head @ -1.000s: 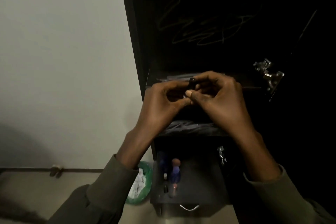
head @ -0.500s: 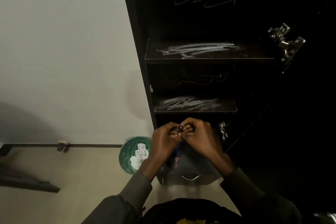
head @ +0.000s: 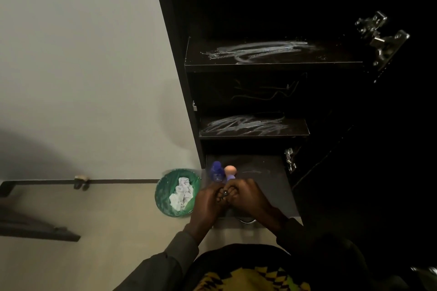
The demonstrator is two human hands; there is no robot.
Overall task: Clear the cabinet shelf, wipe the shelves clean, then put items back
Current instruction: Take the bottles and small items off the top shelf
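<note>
Two hands meet low in front of the open cabinet (head: 172,59), over the front of its bottom shelf (head: 272,186). The left hand (head: 208,205) and the right hand (head: 248,198) are pressed close, fingers curled, and together they pinch a small dark object (head: 225,194) with a shiny tip; what it is cannot be told in the dim light. Both arms wear dark sleeves.

Just beyond the hands, at the left end of the bottom shelf, stand a blue bottle (head: 217,171) and, beside it on the right, a purple bottle (head: 230,173) with a round peach cap. Both are upright and close together.

Above, the middle shelf (head: 254,126) and the top shelf (head: 272,53) each carry pale smeared streaks on their dark surfaces. Faint scribbles mark the back panel higher up. A metal hinge (head: 380,38) is fixed on the right side near the top shelf, and a smaller hinge (head: 290,160) sits lower, near the bottom shelf.

On the floor (head: 94,231) left of the cabinet, just beside its base, is a green bin (head: 165,198) holding crumpled white paper (head: 183,192). A dark baseboard strip runs along the wall (head: 82,54) behind it.
</note>
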